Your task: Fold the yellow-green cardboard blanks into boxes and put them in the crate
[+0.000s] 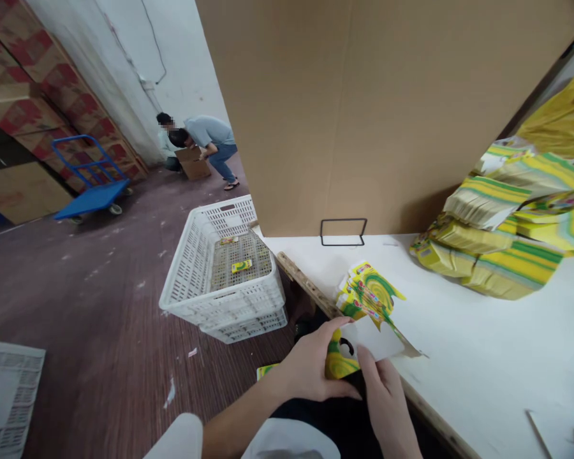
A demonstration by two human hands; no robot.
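Big cardboard sheet upper ctr, white tabletop lower right, bundled flat cartons at the right edge. L hand & R hand both grip one small carton, bottom ctr, by the tabletop's near edge. IMO best w/ a light L hold, R pressing evenly on the white panel so nothing creases.

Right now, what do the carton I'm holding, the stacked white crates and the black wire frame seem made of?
Carton: likely thin, smooth paperboard, given its flat panels, partly printed yellow-green, partly plain white.
Crates: probably rigid plastic with a dull finish, judging by the lattice walls.
Wire frame: perhaps metal with a dark coat, being slim yet holding its bends; stiff plastic is possible.
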